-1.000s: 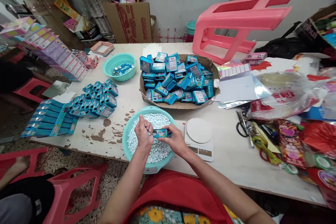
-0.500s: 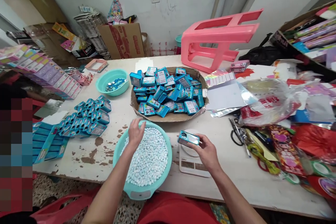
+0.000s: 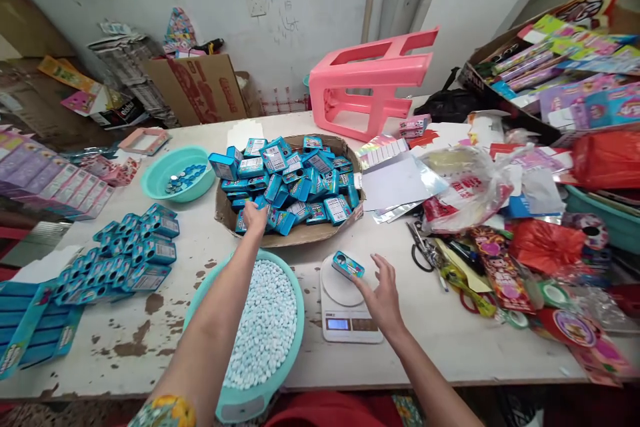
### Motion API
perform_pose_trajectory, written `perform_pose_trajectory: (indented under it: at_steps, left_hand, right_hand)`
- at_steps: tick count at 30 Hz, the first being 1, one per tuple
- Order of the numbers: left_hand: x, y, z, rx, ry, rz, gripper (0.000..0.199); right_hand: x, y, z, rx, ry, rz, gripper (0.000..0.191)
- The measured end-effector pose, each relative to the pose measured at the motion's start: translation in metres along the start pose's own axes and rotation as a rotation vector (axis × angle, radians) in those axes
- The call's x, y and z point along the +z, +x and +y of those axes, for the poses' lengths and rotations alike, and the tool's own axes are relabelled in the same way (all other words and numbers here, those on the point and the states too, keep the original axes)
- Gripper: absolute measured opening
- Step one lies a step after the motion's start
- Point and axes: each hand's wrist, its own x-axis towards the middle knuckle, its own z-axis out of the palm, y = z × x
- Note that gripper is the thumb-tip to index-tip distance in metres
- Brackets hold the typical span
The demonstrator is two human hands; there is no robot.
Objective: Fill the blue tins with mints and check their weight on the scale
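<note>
My left hand (image 3: 255, 217) reaches over the near left rim of a cardboard tray (image 3: 300, 239) heaped with small blue tins (image 3: 337, 210). Its fingers are curled at a blue tin (image 3: 261, 201), partly hidden by the hand. On the round plate of a white kitchen scale (image 3: 341, 297) lies another blue tin with a round hole (image 3: 347, 263). Beside it my right hand (image 3: 383, 293) is open, fingers spread, with the thumb close to the tin's edge. Under my left forearm stands a turquoise basin (image 3: 299, 310) full of pale blue and white candy pieces (image 3: 265, 320).
Blue tins with holes (image 3: 135, 250) stand in rows at left, near blue display cartons (image 3: 45, 323). A smaller turquoise bowl (image 3: 150, 180) holds round caps. A pink stool (image 3: 370, 73) lies behind the tray. Scissors (image 3: 423, 250), tape and plastic bags crowd the right.
My left hand has moved from the candy basin to the tray of tins. My right hand has set its tin on the scale and opened. The scale's display is now lit.
</note>
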Motion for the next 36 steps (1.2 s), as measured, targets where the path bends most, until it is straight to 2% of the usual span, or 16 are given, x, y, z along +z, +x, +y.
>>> perform_pose_trajectory:
  at_steps: [2, 4, 6, 9, 11, 13, 15, 16, 18, 19, 21, 25, 27, 29, 32, 36]
  left_hand:
    - [-0.024, -0.011, -0.004, -0.014, -0.069, 0.044, 0.035]
    - [-0.055, -0.028, -0.012, -0.032, -0.235, 0.008, 0.031]
    - [-0.086, -0.051, -0.021, -0.132, -0.592, -0.184, 0.024]
    - [-0.12, -0.094, -0.035, -0.407, -1.154, -0.508, 0.013]
    - [-0.131, -0.125, -0.045, -0.551, -1.272, -0.572, 0.009]
    - [-0.133, -0.155, -0.056, -0.615, -1.274, -0.598, 0.007]
    - [-0.13, -0.186, -0.07, -0.61, -1.208, -0.683, 0.008]
    - [-0.127, -0.2, -0.079, -0.573, -1.141, -0.746, 0.01]
    - [-0.121, -0.219, -0.098, -0.387, -0.895, -0.847, 0.018]
    - [-0.118, -0.223, -0.107, -0.273, -0.746, -0.857, 0.023]
    - [-0.113, -0.216, -0.126, -0.066, -0.486, -0.763, 0.032]
    - [-0.088, -0.164, -0.151, 0.173, -0.248, -0.484, 0.028]
    - [-0.068, -0.141, -0.154, 0.397, -0.003, -0.369, 0.032]
    - [-0.05, -0.132, -0.154, 0.544, 0.256, -0.289, 0.034]
    - [-0.037, -0.138, -0.152, 0.574, 0.478, -0.266, 0.036]
    - [-0.044, -0.158, -0.16, 0.609, 0.531, -0.299, 0.03]
  right_hand:
    - [-0.01, -0.004, -0.02, -0.109, -0.041, 0.067, 0.053]
    - [-0.012, -0.01, -0.041, -0.216, -0.034, 0.067, 0.044]
    - [-0.006, -0.018, -0.061, -0.29, 0.006, 0.001, 0.037]
    - [0.018, -0.031, -0.085, -0.324, 0.09, -0.147, 0.03]
    - [0.036, -0.038, -0.097, -0.315, 0.147, -0.218, 0.034]
    - [0.049, -0.043, -0.106, -0.332, 0.195, -0.271, 0.05]
    - [0.054, -0.046, -0.112, -0.42, 0.217, -0.355, 0.065]
    - [0.054, -0.048, -0.114, -0.495, 0.216, -0.431, 0.065]
    - [0.049, -0.055, -0.116, -0.635, 0.212, -0.633, 0.051]
    - [0.045, -0.06, -0.117, -0.666, 0.219, -0.728, 0.041]
    - [0.037, -0.075, -0.115, -0.58, 0.247, -0.831, 0.032]
    - [0.031, -0.109, -0.107, -0.173, 0.286, -0.793, 0.042]
    - [0.033, -0.122, -0.1, -0.125, 0.286, -0.814, 0.045]
    - [0.037, -0.129, -0.093, -0.146, 0.283, -0.886, 0.046]
    - [0.04, -0.132, -0.087, -0.129, 0.292, -0.969, 0.046]
    - [0.04, -0.133, -0.09, -0.063, 0.251, -0.92, 0.049]
